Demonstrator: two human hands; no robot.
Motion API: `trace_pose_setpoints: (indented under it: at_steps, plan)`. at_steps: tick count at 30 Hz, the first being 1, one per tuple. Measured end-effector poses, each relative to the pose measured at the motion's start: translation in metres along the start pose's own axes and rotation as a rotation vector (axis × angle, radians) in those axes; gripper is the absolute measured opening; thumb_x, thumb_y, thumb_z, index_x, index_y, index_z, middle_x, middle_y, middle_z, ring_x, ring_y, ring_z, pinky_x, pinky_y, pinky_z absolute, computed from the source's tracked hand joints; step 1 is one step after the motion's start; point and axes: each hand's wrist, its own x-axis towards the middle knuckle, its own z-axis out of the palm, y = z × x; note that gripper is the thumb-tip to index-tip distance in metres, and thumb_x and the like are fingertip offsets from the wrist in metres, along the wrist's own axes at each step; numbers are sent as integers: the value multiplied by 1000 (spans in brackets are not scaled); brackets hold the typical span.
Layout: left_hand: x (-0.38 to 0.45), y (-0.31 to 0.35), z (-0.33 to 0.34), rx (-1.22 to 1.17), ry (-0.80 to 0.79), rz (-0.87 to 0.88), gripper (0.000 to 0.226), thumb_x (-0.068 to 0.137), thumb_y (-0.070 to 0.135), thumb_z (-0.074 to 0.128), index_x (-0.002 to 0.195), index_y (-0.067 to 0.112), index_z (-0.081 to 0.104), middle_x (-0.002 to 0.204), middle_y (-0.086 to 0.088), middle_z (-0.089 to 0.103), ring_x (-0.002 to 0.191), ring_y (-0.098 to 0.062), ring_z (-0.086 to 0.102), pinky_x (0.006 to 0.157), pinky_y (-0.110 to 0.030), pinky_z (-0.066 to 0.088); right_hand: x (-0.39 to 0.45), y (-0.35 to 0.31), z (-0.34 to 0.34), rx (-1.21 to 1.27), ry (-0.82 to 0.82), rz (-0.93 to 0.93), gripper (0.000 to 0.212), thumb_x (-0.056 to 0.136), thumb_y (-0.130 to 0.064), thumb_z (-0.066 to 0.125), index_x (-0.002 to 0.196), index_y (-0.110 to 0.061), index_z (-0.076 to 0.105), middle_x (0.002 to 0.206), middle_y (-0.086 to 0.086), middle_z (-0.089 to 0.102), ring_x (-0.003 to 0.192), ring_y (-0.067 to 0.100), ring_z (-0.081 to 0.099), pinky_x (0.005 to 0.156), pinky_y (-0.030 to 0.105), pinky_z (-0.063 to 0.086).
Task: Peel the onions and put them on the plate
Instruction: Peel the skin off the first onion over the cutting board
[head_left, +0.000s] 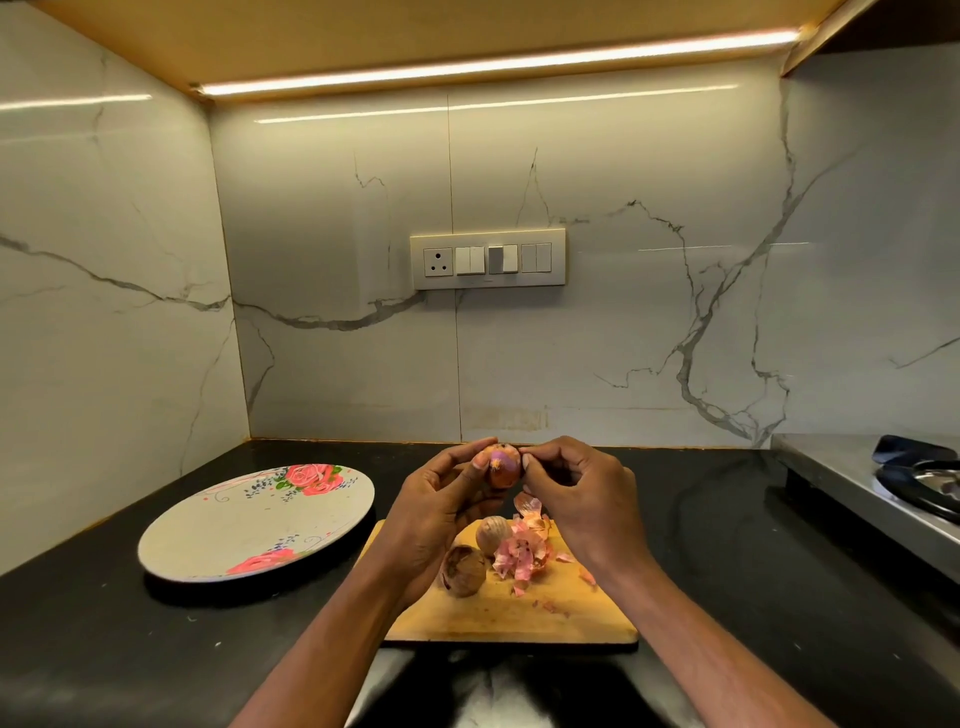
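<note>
A left hand (441, 499) cups a partly peeled onion (503, 466) above the cutting board (511, 613) as the right hand (582, 499) pinches its skin; 2 onions (464, 570) lie below, floral plate (257, 522) left.

A black stone countertop (727, 545) runs below white marble-veined wall panels (649, 322). On the back wall sits a cream switch plate with one socket (488, 259). A glowing strip light (498, 62) lines the wooden cabinet underside (363, 31). At far right — a steel gas stove (883, 483), partly cut off.
</note>
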Motion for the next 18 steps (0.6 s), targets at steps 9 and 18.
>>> trace_pose_setpoints:
  at_steps: [9,18]
  plan:
    - [0,2,0,-38,-13,10,37,83,23,64,120,18,67,109,-3,76,104,-23,72,83,-31,61,1,-4,-3,24,-77,4,20,86,-36,75,101,-22,77,89,-13,76,86,1,71,76,26,61]
    - [0,2,0,-45,-27,1,38,84,22,64,121,16,66,112,-5,75,106,-24,72,85,-32,60,2,-3,-1,40,-37,8,13,86,-29,76,95,-19,79,85,-9,76,83,4,72,75,28,62]
